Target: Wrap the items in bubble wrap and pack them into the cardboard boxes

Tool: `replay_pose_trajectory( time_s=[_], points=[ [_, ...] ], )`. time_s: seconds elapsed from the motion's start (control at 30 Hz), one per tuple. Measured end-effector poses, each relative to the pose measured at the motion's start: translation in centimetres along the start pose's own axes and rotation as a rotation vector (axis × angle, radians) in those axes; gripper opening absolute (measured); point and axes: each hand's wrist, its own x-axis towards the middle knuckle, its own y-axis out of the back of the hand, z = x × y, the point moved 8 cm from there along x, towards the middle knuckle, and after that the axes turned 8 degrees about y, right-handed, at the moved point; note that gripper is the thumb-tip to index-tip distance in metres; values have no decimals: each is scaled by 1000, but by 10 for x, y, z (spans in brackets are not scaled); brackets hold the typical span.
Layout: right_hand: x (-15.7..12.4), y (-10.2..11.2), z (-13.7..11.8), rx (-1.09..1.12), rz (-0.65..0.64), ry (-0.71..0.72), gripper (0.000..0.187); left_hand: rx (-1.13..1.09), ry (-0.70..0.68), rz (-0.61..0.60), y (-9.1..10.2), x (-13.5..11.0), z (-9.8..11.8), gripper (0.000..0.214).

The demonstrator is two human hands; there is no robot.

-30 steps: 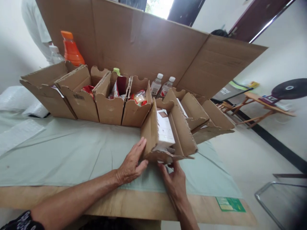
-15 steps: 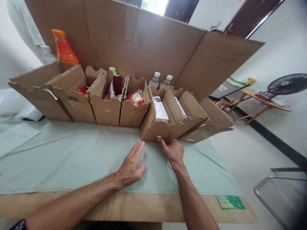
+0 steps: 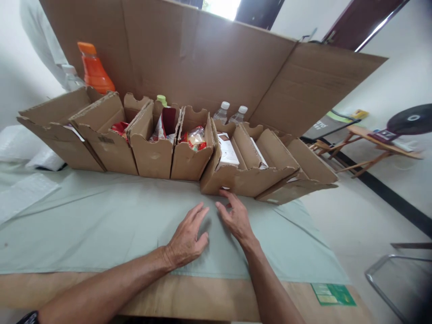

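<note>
My left hand (image 3: 187, 238) hovers over or rests on the pale green cloth (image 3: 111, 220), open and holding nothing. To its right, my right hand (image 3: 236, 219) is open too, thumb and index finger apart, with fingertips close to the lower front of a wide cardboard bin (image 3: 243, 181). A small white patch (image 3: 225, 188) shows on that bin's front, just above the fingertips. White boxes (image 3: 227, 150) stand inside the bin. Left of it, another cardboard bin (image 3: 187, 164) holds a red and clear snack packet (image 3: 195, 138).
More cardboard bins (image 3: 150, 157) line up to the left, one (image 3: 286, 191) at the right end. Behind them stand an orange bottle (image 3: 96, 74), clear bottles (image 3: 222, 112) and a tall cardboard panel (image 3: 209, 58). Bubble wrap (image 3: 25, 198) lies left; a green card (image 3: 334, 294) lies at the front edge.
My right hand has drawn back slightly from the bin's front, and its thumb and index finger have spread. My left hand's fingers have parted a little. The view has shifted slightly.
</note>
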Motion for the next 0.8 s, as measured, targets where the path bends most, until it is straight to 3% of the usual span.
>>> replay_pose_trajectory(
  time_s=[0.37,0.5,0.67,0.8],
  points=[
    [-6,-12,21,-17,-23,49,62,32,-5,-15,-4,2,1,67],
    [-5,-11,12,24,-2,26,47,40,4,-33,-4,3,4,64],
    [7,3,-45,110,10,40,39,30,-3,-32,-4,4,4,59],
    [55,19,-111,203,59,129,54,15,-85,7,-5,2,2,53]
  ],
)
